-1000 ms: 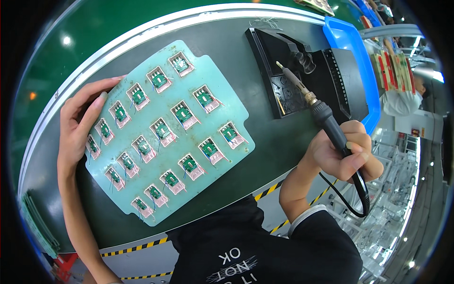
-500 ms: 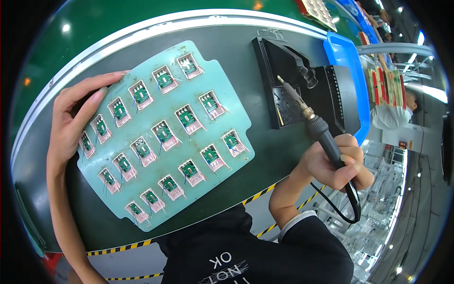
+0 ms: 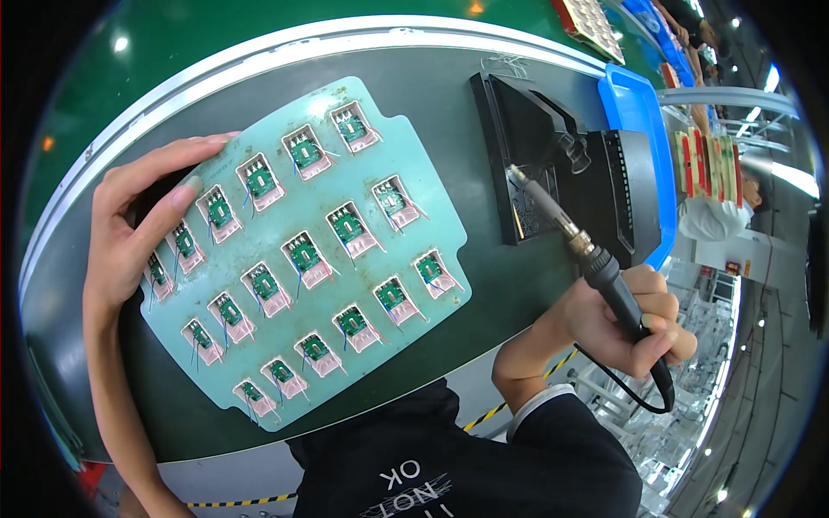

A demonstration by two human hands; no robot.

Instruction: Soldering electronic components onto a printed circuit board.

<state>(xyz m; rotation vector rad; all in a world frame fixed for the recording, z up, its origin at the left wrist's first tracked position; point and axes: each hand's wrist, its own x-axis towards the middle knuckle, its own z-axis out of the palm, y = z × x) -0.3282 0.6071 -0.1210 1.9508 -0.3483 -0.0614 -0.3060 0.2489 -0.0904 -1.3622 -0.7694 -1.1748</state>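
Note:
A pale green fixture board (image 3: 285,181) lies tilted on the dark work surface (image 3: 484,268). It carries several small green circuit boards (image 3: 348,226) in pink pockets, each with thin wires. My left hand (image 3: 129,233) rests on the board's left edge, fingers spread over the nearest pockets. My right hand (image 3: 626,324) grips a black soldering iron (image 3: 596,263) like a pen. Its metal tip points up and left, over the black soldering stand (image 3: 553,164), apart from the board.
A blue bin (image 3: 643,108) stands behind the soldering stand at the right. The green conveyor belt (image 3: 216,34) runs along the far side. Yellow-black hazard tape (image 3: 484,416) marks the near table edge. Another person in white (image 3: 717,211) is at the far right beside racks of boards.
My right hand has lowered with the soldering iron, and the tip has shifted slightly right and down over the stand. The left hand stays on the board's edge.

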